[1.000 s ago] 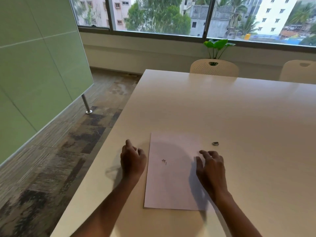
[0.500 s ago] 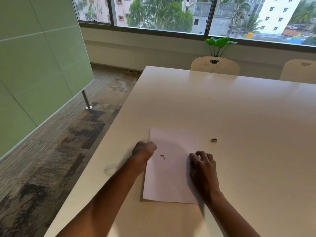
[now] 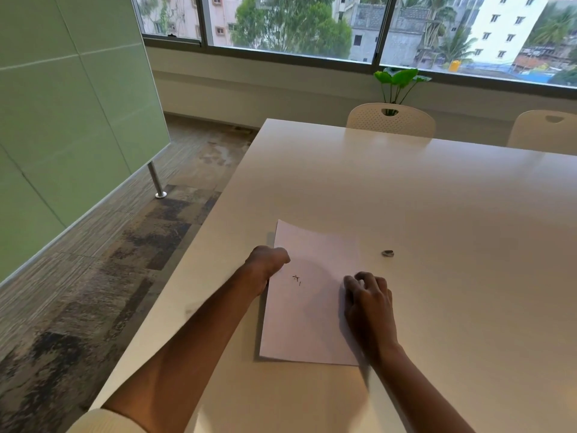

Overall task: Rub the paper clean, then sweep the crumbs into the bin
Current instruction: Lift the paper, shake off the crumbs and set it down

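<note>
While the right hand (image 3: pixel 368 303) stays curled on the paper (image 3: pixel 309 307), the fisted left hand (image 3: pixel 267 262) has reached its edge.

White paper (image 3: pixel 312 323), dark crumbs (image 3: pixel 296 279), beige table (image 3: pixel 437 214).
</note>
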{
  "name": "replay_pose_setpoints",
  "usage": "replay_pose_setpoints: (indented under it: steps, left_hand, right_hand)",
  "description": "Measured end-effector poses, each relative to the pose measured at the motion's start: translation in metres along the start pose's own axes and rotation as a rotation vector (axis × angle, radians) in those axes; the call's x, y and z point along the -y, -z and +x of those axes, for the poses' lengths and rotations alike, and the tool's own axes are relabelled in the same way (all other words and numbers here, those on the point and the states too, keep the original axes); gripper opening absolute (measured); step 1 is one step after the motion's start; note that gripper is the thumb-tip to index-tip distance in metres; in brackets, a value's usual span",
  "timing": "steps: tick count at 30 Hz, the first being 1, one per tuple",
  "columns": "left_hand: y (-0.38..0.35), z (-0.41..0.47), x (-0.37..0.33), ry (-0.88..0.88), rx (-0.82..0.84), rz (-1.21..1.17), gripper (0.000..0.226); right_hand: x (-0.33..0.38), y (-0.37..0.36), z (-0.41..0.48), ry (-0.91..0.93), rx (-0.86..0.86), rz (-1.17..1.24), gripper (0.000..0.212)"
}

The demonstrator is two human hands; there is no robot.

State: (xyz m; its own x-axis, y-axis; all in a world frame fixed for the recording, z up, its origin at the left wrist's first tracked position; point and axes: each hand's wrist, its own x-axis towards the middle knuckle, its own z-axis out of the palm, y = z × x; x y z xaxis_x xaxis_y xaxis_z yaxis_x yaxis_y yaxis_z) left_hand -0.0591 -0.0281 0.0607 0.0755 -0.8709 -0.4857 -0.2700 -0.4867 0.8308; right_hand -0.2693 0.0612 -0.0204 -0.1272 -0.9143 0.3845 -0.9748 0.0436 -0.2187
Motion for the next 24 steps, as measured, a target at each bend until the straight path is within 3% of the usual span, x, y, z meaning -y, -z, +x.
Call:
replay_pose_setpoints:
  steps: [9,16,20,24]
  left_hand:
    - [0.005,0.004,-0.003,0.019,0.05,-0.07,0.035]
    - [0.009,0.004,0.008,-0.006,0.079,-0.039,0.022]
    - [0.013,0.004,0.012,-0.028,0.123,-0.078,0.026]
    - [0.015,0.008,0.019,-0.047,0.126,-0.13,0.023]
  right_hand:
    - [0.002,0.002,0.0,-0.002,0.003,0.001,0.018]
    - [0.004,0.01,0.003,-0.027,0.069,0.076,0.024]
    - [0.0,0.023,0.016,-0.324,0.103,0.442,0.05]
    - [-0.006,0.038,0.036,-0.575,0.224,0.685,0.06]
